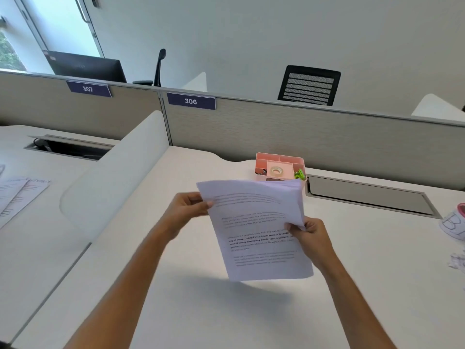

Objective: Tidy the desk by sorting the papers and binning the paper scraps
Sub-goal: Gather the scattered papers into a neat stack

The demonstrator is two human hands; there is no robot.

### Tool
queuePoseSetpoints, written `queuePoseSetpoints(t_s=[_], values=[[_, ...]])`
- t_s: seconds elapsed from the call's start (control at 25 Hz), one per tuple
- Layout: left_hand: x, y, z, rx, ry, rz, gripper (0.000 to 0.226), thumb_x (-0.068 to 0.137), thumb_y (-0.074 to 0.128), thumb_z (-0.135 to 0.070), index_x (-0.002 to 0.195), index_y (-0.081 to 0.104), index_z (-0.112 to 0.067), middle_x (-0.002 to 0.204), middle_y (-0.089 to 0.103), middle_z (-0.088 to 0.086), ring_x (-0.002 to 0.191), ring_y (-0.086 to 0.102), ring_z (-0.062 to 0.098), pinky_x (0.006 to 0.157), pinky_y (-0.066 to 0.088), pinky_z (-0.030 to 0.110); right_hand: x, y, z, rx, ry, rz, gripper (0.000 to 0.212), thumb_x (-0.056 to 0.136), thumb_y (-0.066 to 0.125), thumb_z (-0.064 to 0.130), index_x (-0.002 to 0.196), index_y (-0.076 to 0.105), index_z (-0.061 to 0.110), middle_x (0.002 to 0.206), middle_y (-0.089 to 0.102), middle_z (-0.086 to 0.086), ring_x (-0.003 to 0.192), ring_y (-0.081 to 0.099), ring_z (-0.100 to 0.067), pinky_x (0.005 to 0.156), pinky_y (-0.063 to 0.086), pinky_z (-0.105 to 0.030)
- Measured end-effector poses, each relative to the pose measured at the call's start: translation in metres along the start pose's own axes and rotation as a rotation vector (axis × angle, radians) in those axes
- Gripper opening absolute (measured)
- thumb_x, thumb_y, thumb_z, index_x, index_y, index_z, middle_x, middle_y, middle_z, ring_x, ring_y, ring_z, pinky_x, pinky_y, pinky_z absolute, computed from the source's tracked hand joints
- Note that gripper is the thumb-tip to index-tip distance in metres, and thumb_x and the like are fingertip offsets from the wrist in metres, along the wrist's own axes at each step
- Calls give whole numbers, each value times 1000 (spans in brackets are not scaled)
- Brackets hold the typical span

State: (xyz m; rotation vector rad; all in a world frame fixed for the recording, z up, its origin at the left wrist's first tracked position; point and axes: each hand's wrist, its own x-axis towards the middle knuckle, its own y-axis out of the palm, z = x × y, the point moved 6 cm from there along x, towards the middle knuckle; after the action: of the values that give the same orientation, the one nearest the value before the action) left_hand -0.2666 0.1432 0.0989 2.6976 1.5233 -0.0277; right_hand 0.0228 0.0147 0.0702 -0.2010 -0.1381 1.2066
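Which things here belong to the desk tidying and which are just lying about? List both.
Job: stack of papers, held by left hand and right hand; paper scraps; marked container, perhaps the bin.
Lying about: pink organiser, tape roll, green clips.

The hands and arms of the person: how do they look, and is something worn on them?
Both forearms are bare as far as the picture shows; no sleeve is visible. The left hand and the right hand wear no gloves. I see no watch, bracelet or ring on wrists or fingers. The nails are short and plain. No markings or cables appear.
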Motion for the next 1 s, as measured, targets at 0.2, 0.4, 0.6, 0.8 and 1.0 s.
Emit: queuePoseSetpoints(t_s=[0.2, 0.4, 0.6, 0.8, 1.0], values=[[-7, 42, 39, -222, -117, 61, 41, 63, 84, -32, 101, 76, -20, 105, 75, 9, 96, 72, 26, 74, 58, 34, -12, 20, -21, 206, 65, -28, 13, 87, 68, 6, 76, 74, 10, 81, 77, -5, 70, 71, -22, 64, 57, -38], [-3, 46, 36, -171, 25, -105, 20, 79, 75, -28, 95, 77, -17, 101, 76, 9, 93, 72, 26, 73, 57, 32, -17, 28, -27, 302, 32, -112, 16, 90, 65, 5, 76, 74, 9, 79, 74, -2, 72, 68, -19, 65, 56, -31], [-2, 48, 41, -86, 112, -243, 14, 79, 74, -32, 83, 78, -18, 87, 77, 4, 80, 73, 22, 67, 59, 34, -23, 42, -35, 353, 11, -150, 18, 90, 64, 5, 84, 76, 16, 84, 75, 3, 79, 68, -12, 68, 54, -22], [-5, 51, 81, -49, -43, -290, 7, 81, 76, -15, 86, 78, -20, 91, 77, 7, 88, 72, 31, 76, 60, 45, -26, 59, -54, 369, 140, -97, 16, 90, 63, 0, 85, 74, 10, 90, 74, -12, 88, 66, -30, 80, 53, -47], [-6, 47, 85, -71, -2, -294, 16, 83, 74, -13, 91, 77, -26, 93, 77, 2, 86, 73, 22, 71, 60, 32, -28, 56, -54, 358, 105, -101, 22, 90, 64, 3, 86, 76, 21, 93, 75, -9, 89, 68, -26, 81, 55, -44]])
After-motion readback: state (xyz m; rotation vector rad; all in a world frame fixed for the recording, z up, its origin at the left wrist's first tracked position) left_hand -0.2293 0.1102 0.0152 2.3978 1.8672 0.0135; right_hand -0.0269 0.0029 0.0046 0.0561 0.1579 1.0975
